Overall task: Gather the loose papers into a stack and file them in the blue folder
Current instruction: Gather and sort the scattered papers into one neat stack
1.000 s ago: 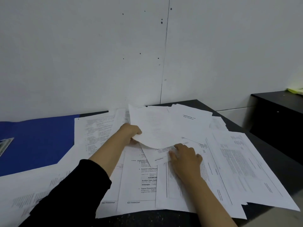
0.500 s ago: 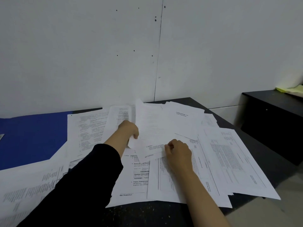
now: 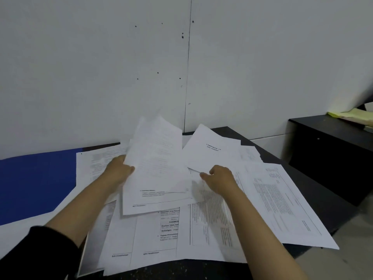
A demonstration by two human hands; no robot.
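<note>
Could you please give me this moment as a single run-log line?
left hand: holds lifted sheets | right hand: pinching cover page edge | blue folder: left, nothing filed | papers: scattered

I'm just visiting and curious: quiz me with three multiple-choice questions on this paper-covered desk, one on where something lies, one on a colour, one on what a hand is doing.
1. The folder lies where, seen from the camera?
A. left of the papers
B. right of the papers
C. on the floor

2. The folder's colour?
A. red
B. blue
C. green

3. The left hand is:
A. flat on the table
B. gripping lifted sheets
C. out of view

Answers: 1 A, it lies at the picture's left edge; 2 B, its surface is plainly blue; 3 B, the thumb curls over the sheets' edge.
</note>
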